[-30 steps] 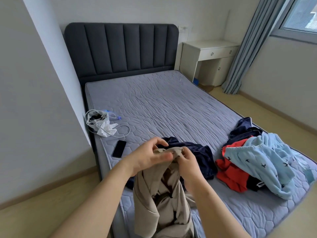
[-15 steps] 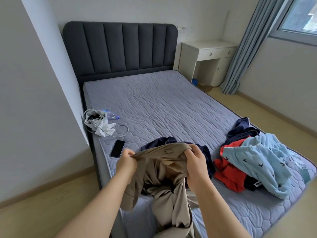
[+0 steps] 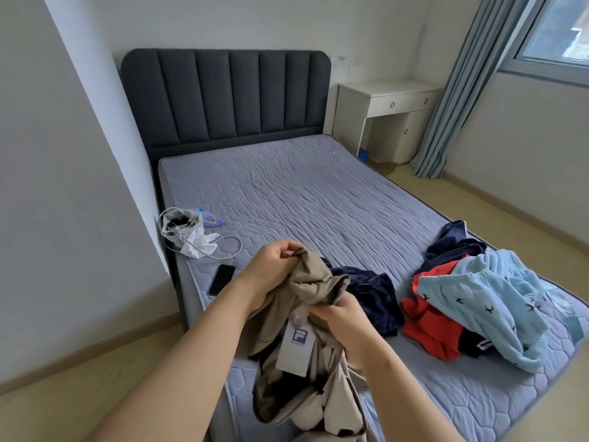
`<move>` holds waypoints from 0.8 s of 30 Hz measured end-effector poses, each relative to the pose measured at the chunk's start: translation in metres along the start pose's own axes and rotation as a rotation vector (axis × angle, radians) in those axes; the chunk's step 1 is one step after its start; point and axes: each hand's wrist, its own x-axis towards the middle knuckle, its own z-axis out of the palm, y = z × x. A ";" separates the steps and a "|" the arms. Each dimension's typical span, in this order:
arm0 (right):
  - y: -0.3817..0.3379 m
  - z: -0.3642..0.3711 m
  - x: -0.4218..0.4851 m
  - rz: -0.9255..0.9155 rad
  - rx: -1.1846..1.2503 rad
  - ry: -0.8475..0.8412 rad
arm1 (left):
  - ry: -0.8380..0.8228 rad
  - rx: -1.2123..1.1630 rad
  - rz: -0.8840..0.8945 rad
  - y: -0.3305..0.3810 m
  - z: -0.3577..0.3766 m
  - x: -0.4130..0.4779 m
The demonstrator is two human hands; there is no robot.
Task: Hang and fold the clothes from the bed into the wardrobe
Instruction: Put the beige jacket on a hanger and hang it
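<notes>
Grey quilted mattress (image 3: 287,186) stretches away beyond my arms, and above its near corner I hold the beige garment (image 3: 314,282) clear of the bed. My left hand (image 3: 271,269) is the higher one, its fingers curled and pinching a bunched edge at the top. My right hand (image 3: 344,320) sits lower and nearer to me, its fingers closed round a fold of the same cloth. Half a second ago both hands were level and spread apart, stretching the edge wide; now they are close together, one above the other, and a white label (image 3: 294,346) with a purple logo has turned into view between them (its small print is unreadable). The rest of the cloth hangs crumpled below my wrists.

Just beyond my right hand lies a navy garment (image 3: 373,291). Further right of it a red garment (image 3: 427,327) sits under a light blue one (image 3: 487,307). Left of my left hand a dark phone (image 3: 222,279) lies flat, and beyond it a white pouch (image 3: 185,231) with a cable.
</notes>
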 end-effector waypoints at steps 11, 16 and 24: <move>0.010 -0.022 0.012 0.318 0.629 0.311 | -0.484 0.161 -0.183 -0.039 -0.017 -0.009; 0.010 -0.019 0.010 0.412 0.706 0.254 | -0.392 0.054 -0.162 -0.026 -0.024 -0.005; -0.009 0.004 -0.007 0.381 0.300 -0.155 | -0.066 -0.572 -0.133 0.007 0.016 0.014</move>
